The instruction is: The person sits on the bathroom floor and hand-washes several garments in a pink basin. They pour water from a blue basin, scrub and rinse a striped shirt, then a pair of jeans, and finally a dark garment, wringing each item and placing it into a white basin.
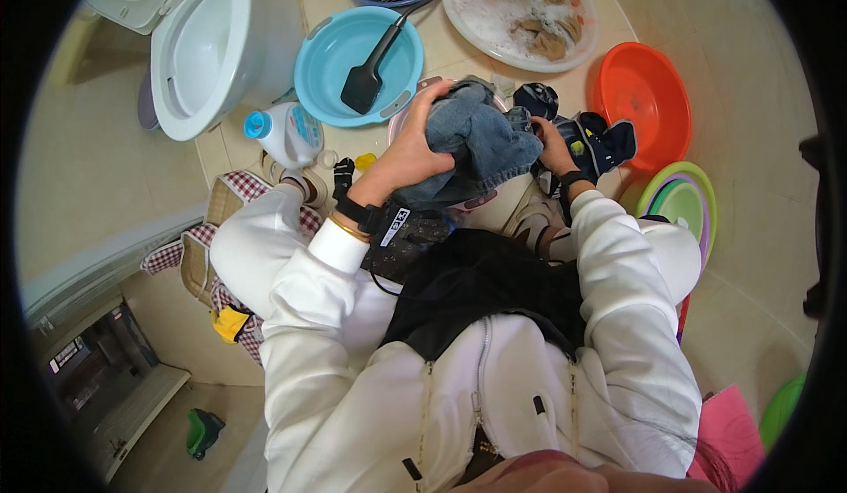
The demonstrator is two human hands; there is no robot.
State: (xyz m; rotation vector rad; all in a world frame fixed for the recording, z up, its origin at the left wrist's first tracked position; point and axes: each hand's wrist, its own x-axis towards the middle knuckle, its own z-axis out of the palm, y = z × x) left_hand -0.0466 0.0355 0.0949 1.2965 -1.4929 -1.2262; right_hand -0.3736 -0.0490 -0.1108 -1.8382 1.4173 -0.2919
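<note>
Both of my hands are closed on a bunched blue denim garment point(481, 140), held up in front of me. My left hand point(410, 158) wraps round its left side, thumb across the front. At its right edge, my right hand point(556, 149) grips the cloth, its fingertips partly hidden. A pink-rimmed basin point(399, 124) shows partly beneath the denim. Dark navy clothing point(589, 140) with yellow spots lies just beyond my right hand. Below my left wrist is a dark patterned cloth point(415, 242) with a white label.
A light blue basin point(309, 74) holds a black spatula-shaped tool point(363, 85). Beyond stands a white tub point(459, 17) of suds and brown cloth. An orange basin point(653, 78) and stacked basins point(706, 197) are on the right. A white detergent bottle point(291, 136) and toilet point(198, 61) are left.
</note>
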